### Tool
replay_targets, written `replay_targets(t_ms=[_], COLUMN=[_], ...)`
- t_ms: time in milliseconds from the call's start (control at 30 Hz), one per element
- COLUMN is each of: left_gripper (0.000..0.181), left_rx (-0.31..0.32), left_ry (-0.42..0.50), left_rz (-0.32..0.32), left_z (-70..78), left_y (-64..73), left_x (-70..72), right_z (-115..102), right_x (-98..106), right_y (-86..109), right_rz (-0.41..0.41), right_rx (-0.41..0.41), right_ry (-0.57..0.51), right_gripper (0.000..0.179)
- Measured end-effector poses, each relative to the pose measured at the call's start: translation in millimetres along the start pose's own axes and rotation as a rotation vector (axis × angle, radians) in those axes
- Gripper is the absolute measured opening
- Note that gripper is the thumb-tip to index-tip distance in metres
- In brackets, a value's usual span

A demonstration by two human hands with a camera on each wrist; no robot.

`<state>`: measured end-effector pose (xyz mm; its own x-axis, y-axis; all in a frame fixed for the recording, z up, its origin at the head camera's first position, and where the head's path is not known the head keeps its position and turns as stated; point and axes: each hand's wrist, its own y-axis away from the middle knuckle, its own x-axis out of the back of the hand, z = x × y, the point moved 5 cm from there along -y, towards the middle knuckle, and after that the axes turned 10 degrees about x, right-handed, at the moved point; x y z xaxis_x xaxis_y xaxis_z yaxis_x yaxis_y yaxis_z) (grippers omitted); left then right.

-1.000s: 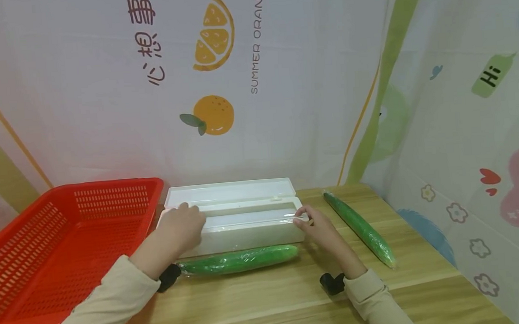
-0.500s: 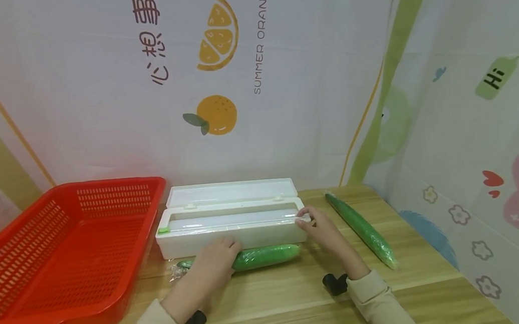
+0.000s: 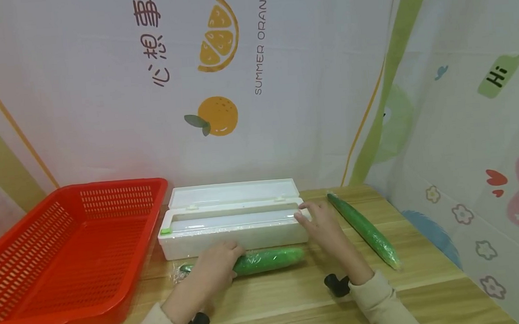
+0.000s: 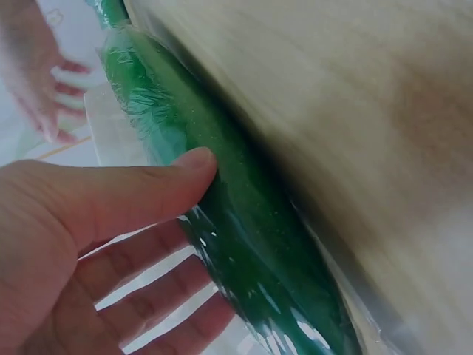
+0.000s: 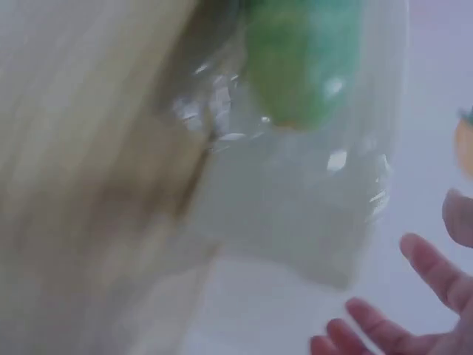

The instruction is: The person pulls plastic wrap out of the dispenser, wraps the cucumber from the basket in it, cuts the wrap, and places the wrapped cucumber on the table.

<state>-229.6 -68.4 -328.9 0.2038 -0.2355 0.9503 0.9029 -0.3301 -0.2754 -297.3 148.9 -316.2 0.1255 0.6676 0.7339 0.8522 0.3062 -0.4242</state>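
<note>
A cucumber [image 3: 273, 260] in clear plastic film lies along the front of a long white cling film box [image 3: 237, 238] whose lid stands raised. My left hand [image 3: 214, 270] grips it near the middle. In the left wrist view, the thumb [image 4: 196, 166] presses one side of the cucumber [image 4: 244, 214] and the fingers reach round the other. My right hand [image 3: 324, 225] is at the box's right front corner. Its fingers [image 5: 436, 277] are spread and hold nothing in the right wrist view, where film hangs past the blurred cucumber end [image 5: 303, 66].
A red plastic basket [image 3: 132, 286] stands at the left. Another wrapped cucumber [image 3: 365, 230] lies slanted on the wooden table [image 3: 288, 310] at the right. A green slider [image 3: 166, 231] sits at the box's left front corner. Printed cloth [image 3: 300, 104] hangs behind.
My left hand has come from the box's left end down onto the near cucumber. My right hand stays by the right corner; its fingers, earlier at the film edge, are now apart.
</note>
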Motion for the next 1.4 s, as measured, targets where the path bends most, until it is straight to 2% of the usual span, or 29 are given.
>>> replay_targets(t_ms=[67, 100, 200, 233, 300, 400, 600, 767, 967, 1167, 1400], left_gripper=[0.038, 0.038, 0.038, 0.038, 0.037, 0.036, 0.038, 0.039, 0.024, 0.012, 0.027], left_rx=[0.003, 0.002, -0.012, -0.018, -0.029, -0.033, -0.046, -0.055, -0.060, -0.054, -0.023], left_ry=[0.010, 0.011, 0.013, 0.011, 0.005, 0.007, 0.058, 0.085, 0.178, 0.295, 0.381], left_rz=[-0.012, -0.017, -0.021, -0.019, -0.014, -0.017, -0.053, -0.086, -0.135, -0.237, -0.356], left_z=[0.1, 0.2, 1.2, 1.6, 2.5, 3.0, 1.7, 0.1, -4.4, -10.7, -15.0], left_y=[1.9, 2.9, 6.6, 8.1, 11.5, 17.2, 27.0, 30.7, 29.0, 26.7, 29.0], left_x=[0.1, 0.1, 0.5, 0.9, 1.8, 3.4, 4.1, 4.2, 6.4, 4.7, 0.0], right_z=[-18.0, -27.1, -50.4, -55.0, -60.6, -65.1, -74.3, -79.5, -78.8, -76.4, -74.5], right_x=[-1.7, -4.3, -15.4, -19.1, -24.3, -27.8, -34.5, -38.7, -40.9, -43.2, -46.9], right_y=[1.7, 3.6, 14.3, 18.4, 25.8, 34.0, 43.8, 46.4, 49.0, 49.7, 50.1], right_rz=[-0.036, -0.083, -0.303, -0.379, -0.486, -0.562, -0.611, -0.593, -0.608, -0.632, -0.660], right_rx=[0.083, 0.137, 0.297, 0.325, 0.349, 0.321, 0.310, 0.346, 0.349, 0.311, 0.297], right_ry=[0.062, 0.090, 0.181, 0.200, 0.259, 0.317, 0.376, 0.424, 0.420, 0.405, 0.391], right_gripper=[0.025, 0.022, 0.019, 0.020, 0.026, 0.033, 0.036, 0.040, 0.044, 0.044, 0.040])
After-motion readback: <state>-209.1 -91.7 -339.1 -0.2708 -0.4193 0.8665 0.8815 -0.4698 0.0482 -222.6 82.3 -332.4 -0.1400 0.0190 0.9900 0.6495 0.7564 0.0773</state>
